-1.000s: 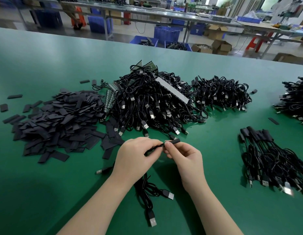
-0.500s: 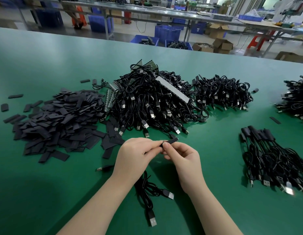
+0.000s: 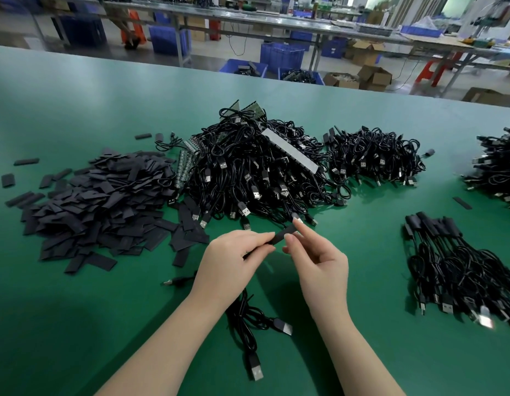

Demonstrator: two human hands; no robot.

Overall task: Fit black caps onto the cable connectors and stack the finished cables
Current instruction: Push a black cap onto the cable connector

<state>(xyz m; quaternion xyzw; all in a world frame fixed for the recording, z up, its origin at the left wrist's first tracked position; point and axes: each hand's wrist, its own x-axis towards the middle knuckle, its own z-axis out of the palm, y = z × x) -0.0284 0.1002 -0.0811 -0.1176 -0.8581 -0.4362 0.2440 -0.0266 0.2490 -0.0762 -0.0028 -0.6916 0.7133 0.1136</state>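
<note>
My left hand (image 3: 233, 258) grips a black cable just behind its connector, over the green table (image 3: 76, 324). A black cap (image 3: 283, 234) sits on that connector, and my right hand (image 3: 316, 261) touches the cap with thumb and index finger tips. The cable (image 3: 248, 318) hangs below my left hand, with USB plugs lying near the front. A heap of flat black caps (image 3: 91, 207) lies to the left. A big pile of uncapped cables (image 3: 256, 172) sits straight ahead. Capped cables (image 3: 459, 264) lie stacked at the right.
A second cable bundle (image 3: 373, 155) lies behind right, and another (image 3: 496, 167) sits at the far right edge. Loose caps (image 3: 8, 180) are scattered at the far left. Beyond the table stand workbenches, blue crates (image 3: 282, 55) and cardboard boxes.
The cap now sticks out farther past my left fingers and tilts up to the right. My right fingers have loosened from a pinch to fingertip contact.
</note>
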